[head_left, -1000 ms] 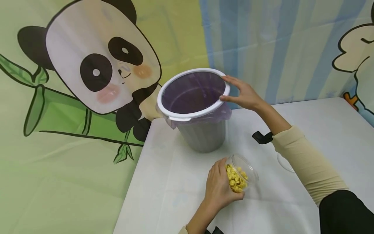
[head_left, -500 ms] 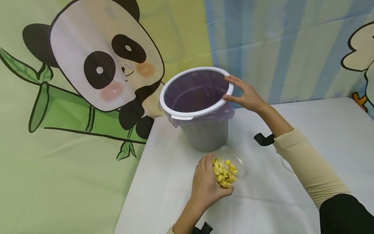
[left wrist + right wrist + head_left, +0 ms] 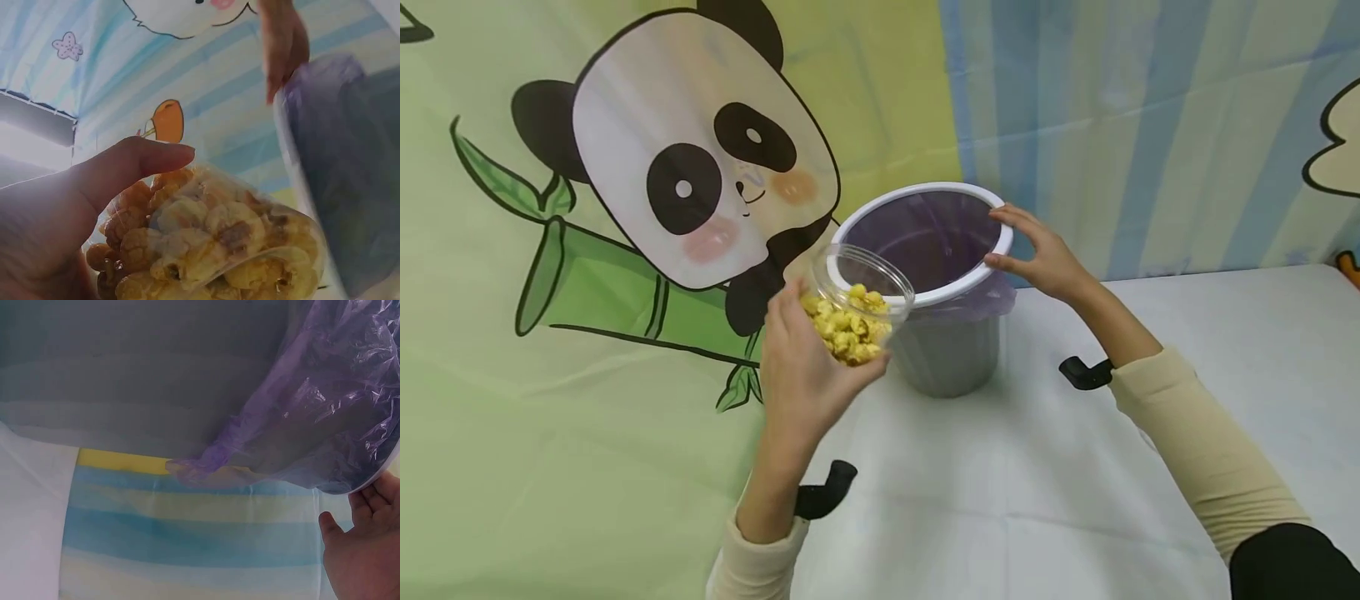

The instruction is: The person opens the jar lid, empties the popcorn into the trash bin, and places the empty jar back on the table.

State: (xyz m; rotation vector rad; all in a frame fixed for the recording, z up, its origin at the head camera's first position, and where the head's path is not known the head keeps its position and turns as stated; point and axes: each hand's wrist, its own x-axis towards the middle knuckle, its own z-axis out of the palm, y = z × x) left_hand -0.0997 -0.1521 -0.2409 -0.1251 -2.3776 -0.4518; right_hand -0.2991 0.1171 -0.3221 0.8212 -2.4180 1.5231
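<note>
My left hand (image 3: 805, 371) grips a clear round plastic tub (image 3: 891, 282), thumb on one side and fingers on the other. Yellow popcorn (image 3: 850, 327) sits inside it, large in the left wrist view (image 3: 212, 234). The tub is tilted, its open mouth just in front of the near left rim of a grey trash can (image 3: 951, 358). A purple bag (image 3: 917, 229) lines the can and hangs out below its white rim ring. My right hand (image 3: 1047, 260) holds that rim at the right, its fingertips over the edge in the right wrist view (image 3: 372, 540).
The can stands on a white-covered table (image 3: 1075, 492), close to a wall cloth printed with a panda (image 3: 647, 100) and blue stripes. Black curved mounts (image 3: 826, 492) stick out from both wrists.
My left hand has lifted the tub of popcorn up and to the left, from low over the table to the can's near rim. My right hand keeps its place on the rim.
</note>
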